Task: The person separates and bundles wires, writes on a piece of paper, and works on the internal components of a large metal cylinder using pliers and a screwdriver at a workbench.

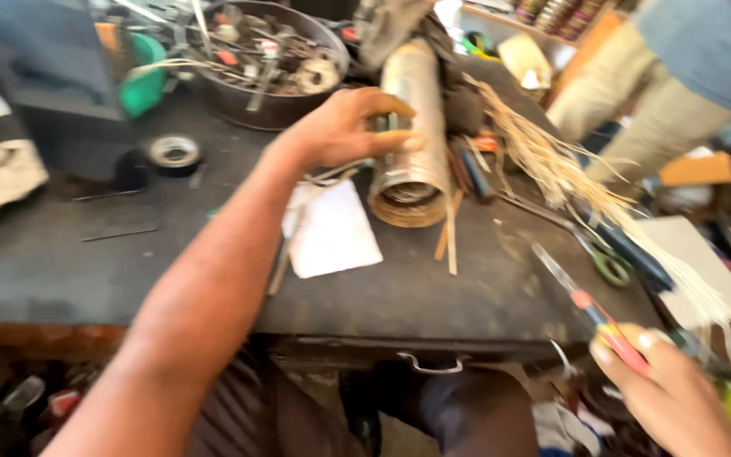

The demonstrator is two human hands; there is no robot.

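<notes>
My left hand (347,127) reaches across the dark workbench (61,262) and grips the side of a long metal cylinder (412,135) that lies on it, open end towards me. At the lower right, my right hand (674,393) holds a tool with a red and yellow handle (598,317), its thin metal tip pointing up and left over the bench's edge. A white sheet of paper (332,233) lies just in front of the cylinder.
A round dark bowl of metal parts (272,63) stands at the back. A tape roll (173,154) lies left of it. Pale straw-like strips (577,186) and green-handled scissors (607,262) lie at the right. Another person (678,76) stands at the far right.
</notes>
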